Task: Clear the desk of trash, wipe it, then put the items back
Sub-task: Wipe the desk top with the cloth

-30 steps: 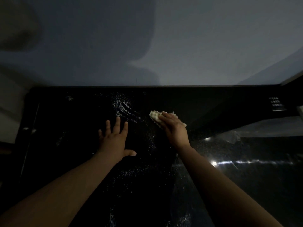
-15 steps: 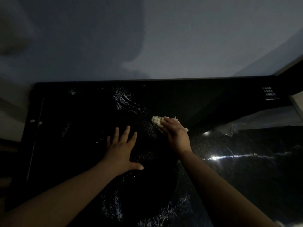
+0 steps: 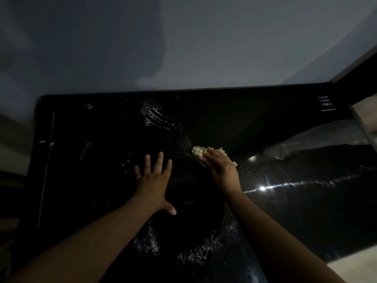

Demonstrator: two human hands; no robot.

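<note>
Hands slid toward our black speckled desk's (image 3: 285, 211) front edge: right hand (image 3: 223, 171) flat on pale waffle-textured cloth (image 3: 199, 153), left hand (image 3: 154, 180) splayed; mid-wipe, white specks (image 3: 149, 245) remained.

The left hand (image 3: 154, 181) lies flat on the black desk (image 3: 285, 211), fingers spread. The right hand (image 3: 221, 170) presses a pale cloth (image 3: 199, 154) on it.

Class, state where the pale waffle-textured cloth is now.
In the head view, the pale waffle-textured cloth lies right of centre on the black speckled desk, under the right hand, beside the left hand.
</note>
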